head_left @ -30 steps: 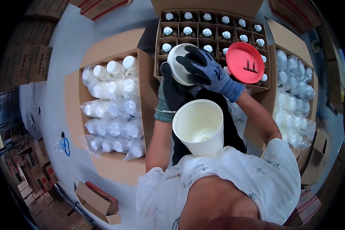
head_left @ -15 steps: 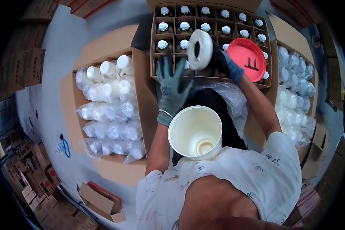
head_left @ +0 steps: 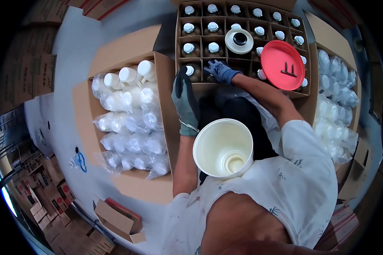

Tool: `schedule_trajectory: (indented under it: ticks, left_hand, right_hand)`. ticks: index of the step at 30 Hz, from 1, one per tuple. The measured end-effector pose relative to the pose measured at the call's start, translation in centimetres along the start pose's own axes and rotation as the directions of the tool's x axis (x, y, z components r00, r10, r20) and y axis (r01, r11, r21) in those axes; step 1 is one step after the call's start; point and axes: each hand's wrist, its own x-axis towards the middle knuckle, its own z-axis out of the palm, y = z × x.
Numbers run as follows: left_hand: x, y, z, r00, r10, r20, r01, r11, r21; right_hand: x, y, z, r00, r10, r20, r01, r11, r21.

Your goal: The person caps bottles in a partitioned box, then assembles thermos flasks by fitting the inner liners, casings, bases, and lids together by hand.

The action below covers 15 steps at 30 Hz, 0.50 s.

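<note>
The divided cardboard box (head_left: 242, 88) holds rows of white-capped bottles. My left hand (head_left: 185, 100), in a grey-green glove with dark fingers, has its fingers together around the box's front left corner, beside a capped bottle (head_left: 189, 71). In a blue glove, my right hand (head_left: 219, 71) reaches down into a front-row compartment with its fingers bent; what they grip is hidden. A white ring-shaped piece (head_left: 231, 44) with a dark centre lies on the bottles. Right of it is a red round lid (head_left: 273, 63) with two dark screw-like pieces (head_left: 289, 70). An empty cream tub (head_left: 219, 148) stands against my lap.
On the left, an open carton (head_left: 162, 106) holds white bottles in clear plastic bags. A similar carton (head_left: 354, 95) stands on the right. Clear plastic film (head_left: 266, 114) lies by my right knee. A small open box (head_left: 115, 219) is on the floor at lower left.
The white ring-shaped piece has left my right hand and lies on the bottles. My right hand has moved down and left into a compartment; my spread left hand has closed at the box corner.
</note>
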Motion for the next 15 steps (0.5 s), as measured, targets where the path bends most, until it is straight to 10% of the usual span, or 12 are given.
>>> schedule_trajectory:
  ticks: [2, 4, 7, 10, 13, 14, 15]
  left_hand:
    - [-0.6, -2.2, 0.6, 0.864, -0.479, 0.154, 0.492, 0.739, -0.46]
    - [-1.9, -4.8, 2.0, 0.753, -0.532, 0.387, 0.644, 0.475, -0.599]
    - [-0.5, -5.0, 2.6, 0.841, -0.095, 0.533, 0.334, 0.866, -0.372]
    - [2.1, -0.1, 2.7, 0.934, 0.154, 0.321, 0.036, 0.856, -0.515]
    - [3.9, 1.5, 1.2, 0.976, 0.1, 0.195, 0.069, 0.706, -0.705]
    - [4.3, 2.6, 0.3, 0.86, -0.029, 0.509, 0.51, 0.02, -0.86]
    - [3.7, 3.0, -0.2, 0.894, -0.211, 0.395, 0.429, 0.151, -0.891]
  right_hand:
    - [-0.8, 0.1, -3.2, 0.992, -0.011, -0.128, 0.014, 1.0, 0.023]
    - [-3.9, -2.0, -13.2, 0.981, 0.016, -0.194, -0.004, 0.998, 0.065]
    - [-8.4, -4.6, -22.7, 0.91, -0.027, -0.414, 0.094, 0.986, 0.141]
    - [-12.6, -8.3, -26.2, 0.847, -0.071, -0.526, 0.09, 0.996, 0.01]
    - [-17.7, -10.8, -27.8, 0.79, -0.217, -0.573, 0.286, 0.958, 0.031]
    - [-18.9, -11.6, -28.8, 0.801, -0.198, -0.565, 0.333, 0.931, 0.146]
    - [-20.3, -11.4, -28.5, 0.798, -0.12, -0.591, 0.372, 0.869, 0.325]
